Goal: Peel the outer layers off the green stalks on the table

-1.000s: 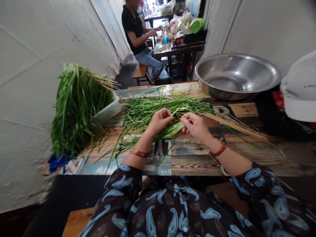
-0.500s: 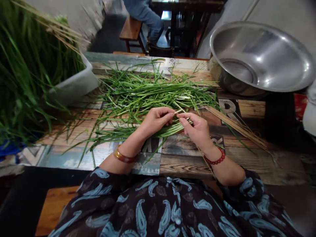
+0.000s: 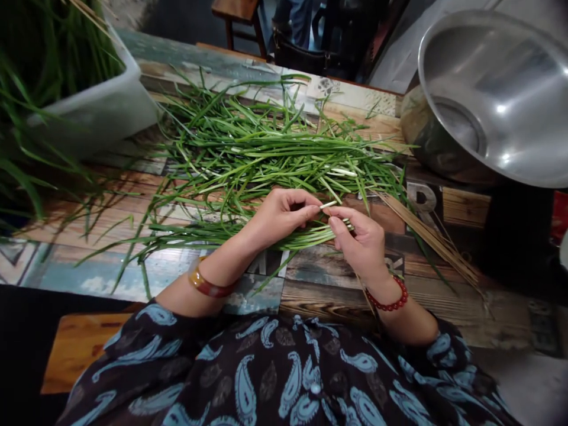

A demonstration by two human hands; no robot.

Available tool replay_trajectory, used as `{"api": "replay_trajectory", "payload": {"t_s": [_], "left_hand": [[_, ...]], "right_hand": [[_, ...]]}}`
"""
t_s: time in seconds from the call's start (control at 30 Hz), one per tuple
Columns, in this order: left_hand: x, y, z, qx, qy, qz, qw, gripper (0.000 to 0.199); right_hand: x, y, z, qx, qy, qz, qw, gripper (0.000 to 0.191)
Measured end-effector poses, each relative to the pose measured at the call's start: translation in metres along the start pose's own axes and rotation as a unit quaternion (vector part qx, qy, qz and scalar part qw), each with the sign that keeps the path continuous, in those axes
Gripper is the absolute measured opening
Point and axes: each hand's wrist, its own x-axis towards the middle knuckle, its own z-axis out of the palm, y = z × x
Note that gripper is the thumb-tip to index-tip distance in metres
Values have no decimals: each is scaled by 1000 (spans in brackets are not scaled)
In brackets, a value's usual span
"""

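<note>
My left hand [image 3: 286, 216] pinches a single garlic chive stalk [image 3: 328, 205] near its pale end, between thumb and forefinger. Close beside it, my right hand [image 3: 361, 239] has thumb and forefinger pressed together near that tip. The pale ends of a thin bunch of garlic chives [image 3: 310, 238] run into the right hand's curled fingers, and its green leaves trail left under my left wrist. A dry straw strand hangs below the right hand. Just beyond both hands lies a loose heap of garlic chives [image 3: 266, 151] on the patterned wooden table [image 3: 328, 299].
A white bin [image 3: 102, 115] piled with long green leaves stands at the left. A large steel basin [image 3: 510, 100] sits at the back right. Dry straw strips [image 3: 430, 236] lie right of the heap. Beyond the table are a wooden stool [image 3: 235, 9] and part of a person's legs.
The view has tilted down and shifted, so the person beyond shows less. Both hands stay close together; a little more of the stalk's pale end shows between them.
</note>
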Motion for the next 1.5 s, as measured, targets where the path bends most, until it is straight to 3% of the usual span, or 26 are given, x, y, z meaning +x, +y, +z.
{"api": "replay_trajectory", "payload": {"t_s": [0.73,1.07,1.3,1.5], "left_hand": [[1,-4,2,20,17,21,999,15],[3,-5,2,113,33,110,987,14],[1,-6,3,149,23,135,979,14],[1,-12,3,203,53,200,957,15]], "right_hand": [[2,0,0,6,-2,12,1000,23],[2,3,-1,-7,-7,9,1000,23],[0,1,-2,-26,-6,6,1000,22],[1,3,1,-35,-4,3,999,23]]}}
